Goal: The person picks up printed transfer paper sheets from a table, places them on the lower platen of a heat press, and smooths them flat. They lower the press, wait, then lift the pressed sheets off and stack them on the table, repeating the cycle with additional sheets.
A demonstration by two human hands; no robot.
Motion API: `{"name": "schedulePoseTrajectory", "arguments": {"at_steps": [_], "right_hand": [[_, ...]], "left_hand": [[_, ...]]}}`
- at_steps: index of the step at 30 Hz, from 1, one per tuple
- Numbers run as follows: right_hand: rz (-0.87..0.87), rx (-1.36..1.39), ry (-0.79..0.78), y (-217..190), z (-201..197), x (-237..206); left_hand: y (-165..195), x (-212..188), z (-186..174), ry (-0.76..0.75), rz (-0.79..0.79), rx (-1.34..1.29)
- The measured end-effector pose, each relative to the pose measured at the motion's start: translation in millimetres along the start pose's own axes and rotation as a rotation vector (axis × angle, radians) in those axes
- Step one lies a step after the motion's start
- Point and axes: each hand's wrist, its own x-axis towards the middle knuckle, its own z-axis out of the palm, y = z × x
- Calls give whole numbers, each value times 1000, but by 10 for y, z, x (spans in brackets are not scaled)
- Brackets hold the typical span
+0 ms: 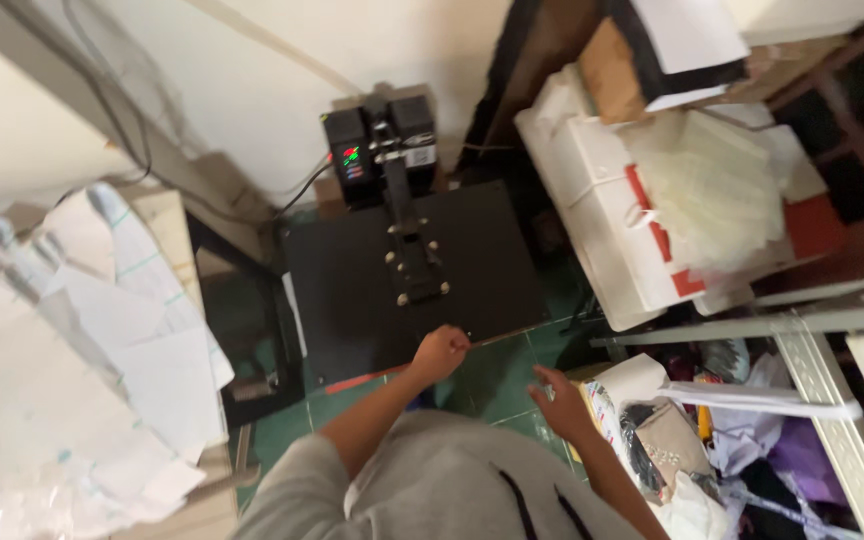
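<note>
Overhead view of my two hands at a heat press (407,270). My left hand (440,352) is curled into a fist at the front edge of the flat black upper platen, fingers closed on what appears to be the thin handle bar (492,338) that projects toward me along that edge; the bar is blurred, so the grip itself is only partly legible. The arm reaches forward from my grey sleeve (302,480), which places the fist at the point nearest my body. My right hand (559,402) hangs free over the green floor (492,385), fingers spread apart, holding nothing, just beside a heap of bags and cloth (672,440). The press sits low against the wall, its control box (382,140) with lit indicators at the far end and the central arm running down the platen. White paper sheets (102,330) are stacked to my left; a white carton with a red stripe (602,210), topped with clear plastic sleeves, stands to my right.
</note>
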Motion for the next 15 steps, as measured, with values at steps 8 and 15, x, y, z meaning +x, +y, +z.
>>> {"name": "schedulePoseTrajectory", "arguments": {"at_steps": [8, 15], "right_hand": [[-135, 56, -88, -250, -9, 734], [-100, 66, -328, -405, -6, 1403]], "left_hand": [[-112, 209, -437, -14, -262, -48], [-365, -72, -584, 389, -489, -62]]}}
